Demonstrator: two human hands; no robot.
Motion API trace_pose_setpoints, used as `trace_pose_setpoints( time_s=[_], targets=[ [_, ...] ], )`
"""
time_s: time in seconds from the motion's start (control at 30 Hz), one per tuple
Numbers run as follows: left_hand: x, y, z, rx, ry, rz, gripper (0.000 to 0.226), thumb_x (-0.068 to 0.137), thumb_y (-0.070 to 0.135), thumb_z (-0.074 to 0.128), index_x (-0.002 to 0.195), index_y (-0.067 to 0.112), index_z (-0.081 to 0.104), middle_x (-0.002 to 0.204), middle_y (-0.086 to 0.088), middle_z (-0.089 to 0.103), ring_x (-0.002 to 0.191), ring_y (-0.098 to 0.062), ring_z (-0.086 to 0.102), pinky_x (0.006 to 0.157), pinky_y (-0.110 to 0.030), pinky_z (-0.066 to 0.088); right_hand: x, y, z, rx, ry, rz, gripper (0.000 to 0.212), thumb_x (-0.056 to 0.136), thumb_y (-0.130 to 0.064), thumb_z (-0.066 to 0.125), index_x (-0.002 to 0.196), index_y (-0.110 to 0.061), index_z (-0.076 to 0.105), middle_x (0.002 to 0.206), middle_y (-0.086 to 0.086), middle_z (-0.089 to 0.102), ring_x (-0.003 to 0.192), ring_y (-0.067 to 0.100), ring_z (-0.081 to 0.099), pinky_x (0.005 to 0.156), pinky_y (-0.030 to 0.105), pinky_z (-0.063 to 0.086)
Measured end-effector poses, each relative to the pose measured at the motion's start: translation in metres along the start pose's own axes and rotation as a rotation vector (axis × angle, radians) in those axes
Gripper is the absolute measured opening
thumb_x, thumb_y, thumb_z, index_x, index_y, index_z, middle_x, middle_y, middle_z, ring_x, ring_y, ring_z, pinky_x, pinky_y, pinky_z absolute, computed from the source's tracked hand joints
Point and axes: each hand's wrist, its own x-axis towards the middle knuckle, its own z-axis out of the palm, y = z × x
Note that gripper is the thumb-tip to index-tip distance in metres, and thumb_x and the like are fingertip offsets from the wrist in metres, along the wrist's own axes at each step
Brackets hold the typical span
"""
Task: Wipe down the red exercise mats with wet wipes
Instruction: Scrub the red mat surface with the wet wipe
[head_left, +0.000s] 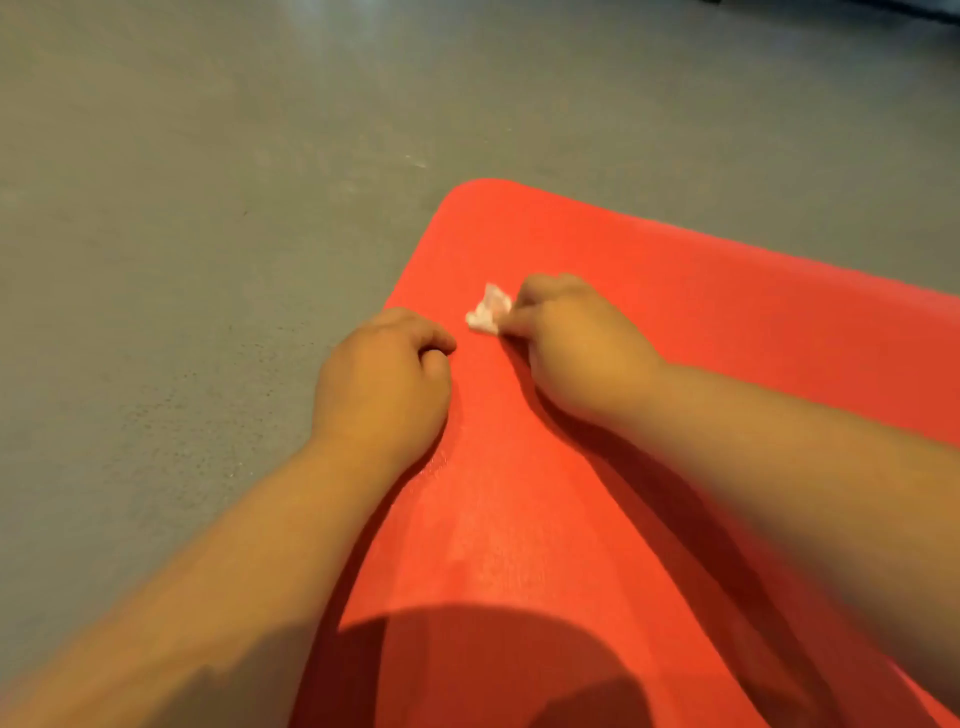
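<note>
We look down on a red exercise mat (701, 322) that lies flat on a grey floor (208, 208). The mat fills the lower right of the frame, and its rounded corner points toward the upper middle. The floor takes up the left side and the whole top.

Our right hand (566, 338) is on the mat just right of the frame's centre, not far below that rounded corner. Its fingers are curled and pinch a small, crumpled white wet wipe (488, 309). The wipe sticks out to the left of the fingertips and touches the mat surface. The right forearm runs down to the right edge of the frame and is blurred.

Our left hand (384, 374) sits just left of the wipe, apart from it, on the mat's left edge where red meets grey. Its fingers are drawn in to a loose fist with the thumb tucked against the forefinger, and we see nothing held inside it. Whether the knuckles press on the mat or only rest there, we cannot tell. The left forearm runs down to the lower left corner.

Between the two forearms, a paler, faintly glossy patch (483, 545) shows on the mat. Below it, a dark rounded shadow (493, 665) covers the mat at the bottom of the frame.
</note>
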Motion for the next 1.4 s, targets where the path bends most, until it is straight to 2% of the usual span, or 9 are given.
trace_pose_setpoints(
  time_s=[0.13,0.3,0.4,0.57,0.73,0.83,1.0,1.23,1.4],
  targets=[
    [-0.027,0.010,-0.007,0.236,-0.150,0.096,0.044,0.083,0.014,0.052,0.125,0.020,0.063,0.138,0.005,0.054,0.120,-0.021,0.053,0.094,-0.031,0.042,-0.048,-0.007,-0.022,0.089,-0.188,-0.163,0.028,0.090,-0.019,0.048,0.108,-0.019,0.068,0.099,0.007,0.059,0.093,0.029,0.055,0.080,0.039,0.045],
    [-0.072,0.020,-0.022,0.402,-0.327,0.127,0.053,0.089,0.026,0.045,0.143,0.025,0.043,0.154,0.011,0.029,0.138,-0.010,0.035,0.103,-0.030,0.037,-0.033,0.036,-0.032,-0.102,-0.183,0.305,0.032,0.093,-0.009,0.043,0.120,-0.009,0.061,0.114,0.018,0.055,0.106,0.033,0.055,0.083,0.034,0.040],
    [-0.090,0.025,-0.036,0.479,-0.459,0.151,0.057,0.092,0.030,0.040,0.148,0.025,0.031,0.158,0.009,0.017,0.142,-0.008,0.025,0.107,-0.029,0.033,-0.069,-0.017,-0.029,-0.021,-0.153,0.121,0.037,0.096,-0.013,0.042,0.129,-0.022,0.055,0.117,0.010,0.053,0.109,0.028,0.049,0.089,0.032,0.035],
    [-0.105,0.041,-0.053,0.633,-0.664,0.208,0.068,0.095,0.048,0.038,0.152,0.018,0.016,0.161,-0.002,0.007,0.146,-0.019,0.017,0.112,-0.033,0.025,-0.140,-0.066,-0.044,0.112,-0.244,-0.187,0.026,0.094,-0.021,0.043,0.111,-0.012,0.061,0.101,0.007,0.053,0.097,0.026,0.049,0.074,0.035,0.039],
    [-0.152,0.056,-0.070,0.718,-0.933,0.230,0.103,0.079,0.078,0.041,0.153,0.018,0.004,0.161,-0.003,-0.004,0.146,-0.033,0.009,0.116,-0.039,0.018,-0.134,-0.020,-0.044,0.050,-0.219,0.215,0.029,0.096,-0.019,0.045,0.117,-0.010,0.063,0.111,0.011,0.052,0.106,0.030,0.051,0.086,0.035,0.041],
    [-0.180,0.068,-0.075,0.777,-1.040,0.223,0.120,0.069,0.079,0.055,0.152,0.015,-0.004,0.160,-0.009,-0.010,0.144,-0.042,0.005,0.116,-0.044,0.017,-0.160,-0.058,-0.042,0.084,-0.215,0.193,0.032,0.094,-0.017,0.045,0.120,-0.014,0.062,0.111,0.008,0.051,0.107,0.028,0.048,0.086,0.032,0.038],
    [-0.191,0.082,-0.068,0.825,-1.045,0.212,0.125,0.070,0.063,0.069,0.151,0.005,-0.008,0.157,-0.020,-0.013,0.142,-0.049,0.002,0.115,-0.047,0.014,-0.247,-0.123,-0.063,0.257,-0.302,-0.082,0.021,0.090,-0.020,0.052,0.107,-0.016,0.062,0.096,0.005,0.050,0.091,0.026,0.051,0.071,0.032,0.040],
    [-0.187,0.081,-0.065,0.800,-1.047,0.162,0.133,0.064,0.060,0.076,0.151,0.006,-0.009,0.158,-0.019,-0.014,0.139,-0.055,0.005,0.113,-0.051,0.019,-0.221,-0.071,-0.059,0.144,-0.153,0.446,0.031,0.093,-0.013,0.049,0.119,-0.014,0.065,0.105,0.010,0.055,0.103,0.031,0.052,0.083,0.034,0.038],
    [-0.184,0.083,-0.062,0.779,-1.039,0.156,0.134,0.063,0.056,0.079,0.151,0.005,-0.009,0.157,-0.019,-0.015,0.138,-0.057,0.004,0.112,-0.052,0.022,-0.278,-0.161,-0.067,0.305,-0.148,0.222,0.017,0.086,-0.009,0.054,0.098,-0.009,0.067,0.090,0.010,0.055,0.087,0.030,0.055,0.070,0.034,0.045]
  ],
)
